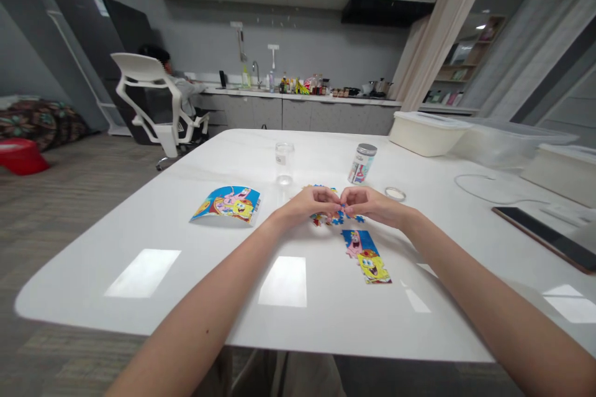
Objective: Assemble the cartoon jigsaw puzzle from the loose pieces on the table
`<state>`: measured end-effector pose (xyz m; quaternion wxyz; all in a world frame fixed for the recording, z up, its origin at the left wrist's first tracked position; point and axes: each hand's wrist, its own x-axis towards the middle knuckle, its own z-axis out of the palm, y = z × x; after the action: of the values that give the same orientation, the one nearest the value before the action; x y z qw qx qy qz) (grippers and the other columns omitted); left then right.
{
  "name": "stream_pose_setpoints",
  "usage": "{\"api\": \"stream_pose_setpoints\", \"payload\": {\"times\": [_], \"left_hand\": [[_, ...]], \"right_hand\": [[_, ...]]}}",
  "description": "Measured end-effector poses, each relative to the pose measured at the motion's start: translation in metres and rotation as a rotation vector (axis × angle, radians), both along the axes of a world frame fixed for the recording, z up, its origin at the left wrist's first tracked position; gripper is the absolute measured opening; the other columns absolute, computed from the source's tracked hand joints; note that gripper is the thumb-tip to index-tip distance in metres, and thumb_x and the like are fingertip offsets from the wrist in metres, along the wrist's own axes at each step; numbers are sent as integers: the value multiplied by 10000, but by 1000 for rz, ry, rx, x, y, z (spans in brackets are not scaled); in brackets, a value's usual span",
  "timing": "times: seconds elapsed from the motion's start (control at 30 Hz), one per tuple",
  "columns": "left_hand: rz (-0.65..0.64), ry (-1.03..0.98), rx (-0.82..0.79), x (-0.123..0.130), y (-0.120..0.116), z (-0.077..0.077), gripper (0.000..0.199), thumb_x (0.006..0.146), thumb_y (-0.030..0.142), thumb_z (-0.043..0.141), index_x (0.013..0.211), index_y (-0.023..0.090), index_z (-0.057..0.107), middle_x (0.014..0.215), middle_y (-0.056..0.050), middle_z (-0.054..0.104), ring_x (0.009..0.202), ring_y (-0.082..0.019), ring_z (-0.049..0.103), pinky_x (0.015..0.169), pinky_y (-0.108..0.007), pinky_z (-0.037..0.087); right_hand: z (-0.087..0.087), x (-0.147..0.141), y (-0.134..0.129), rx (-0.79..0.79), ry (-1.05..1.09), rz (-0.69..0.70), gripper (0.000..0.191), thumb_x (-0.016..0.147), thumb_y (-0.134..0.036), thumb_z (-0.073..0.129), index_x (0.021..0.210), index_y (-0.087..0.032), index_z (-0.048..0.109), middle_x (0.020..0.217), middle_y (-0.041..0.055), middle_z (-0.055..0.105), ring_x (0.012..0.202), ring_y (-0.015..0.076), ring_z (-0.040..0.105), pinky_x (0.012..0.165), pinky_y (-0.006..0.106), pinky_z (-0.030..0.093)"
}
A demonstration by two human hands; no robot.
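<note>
My left hand point(311, 203) and my right hand point(365, 205) meet fingertip to fingertip over a pile of loose jigsaw puzzle pieces point(338, 219). Both are closed in a pinch around a small blue puzzle piece point(343, 206), mostly covered by the fingers. Just below them, nearer to me, lies a joined section of the puzzle point(367, 255) with a pink starfish and a yellow sponge character on blue. To the left, a curved picture sheet point(229, 203) with the same characters rests on the table.
Behind my hands stand a clear open jar point(284, 163) and a printed jar with a silver lid point(362, 163). A ring-shaped lid point(395, 193) lies right of them. A phone point(549, 236), a white cable point(493, 200) and lidded plastic boxes point(426, 133) occupy the table's right side. A person sits beyond.
</note>
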<state>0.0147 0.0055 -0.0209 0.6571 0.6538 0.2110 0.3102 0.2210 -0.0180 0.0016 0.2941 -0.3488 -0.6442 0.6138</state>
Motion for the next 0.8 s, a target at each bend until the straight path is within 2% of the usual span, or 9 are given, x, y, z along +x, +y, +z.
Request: {"api": "stream_pose_setpoints", "payload": {"times": [0.17, 0.3, 0.43, 0.6, 0.8], "left_hand": [[28, 115, 41, -4, 1, 3, 228, 711, 280, 743, 841, 128, 635, 669, -13, 661, 570, -90, 583, 565, -233, 414], [-21, 218, 98, -8, 2, 7, 187, 738, 280, 701, 844, 137, 642, 684, -12, 660, 579, -91, 572, 555, -228, 417], [-75, 281, 89, -11, 2, 12, 171, 724, 268, 689, 832, 147, 635, 713, -13, 672, 596, -93, 582, 566, -224, 433], [-168, 353, 105, -11, 1, 16, 89, 694, 213, 691, 742, 144, 662, 723, -12, 684, 637, -91, 614, 624, -215, 468], [-235, 481, 58, -8, -10, 20, 209, 673, 253, 760, 710, 157, 578, 661, -7, 685, 663, -152, 685, 637, -262, 519]], "right_hand": [[0, 0, 1, -18, 27, -42, 259, 721, -356, 786, 814, -159, 647, 711, -11, 620, 639, 89, 533, 620, 232, 403], [-2, 2, 5, -24, 46, -69, 258, 733, -362, 772, 795, -152, 638, 702, -13, 597, 633, 91, 526, 613, 238, 405], [-4, 3, 8, -34, 60, -76, 243, 747, -354, 761, 797, -155, 630, 698, -15, 592, 624, 91, 522, 611, 242, 407], [-4, 2, 8, -30, 53, -86, 244, 748, -360, 755, 795, -160, 624, 684, -20, 579, 604, 91, 505, 585, 243, 399], [-4, 3, 9, -15, 42, -91, 207, 771, -338, 733, 798, -165, 623, 690, -19, 571, 623, 93, 504, 597, 241, 399]]}}
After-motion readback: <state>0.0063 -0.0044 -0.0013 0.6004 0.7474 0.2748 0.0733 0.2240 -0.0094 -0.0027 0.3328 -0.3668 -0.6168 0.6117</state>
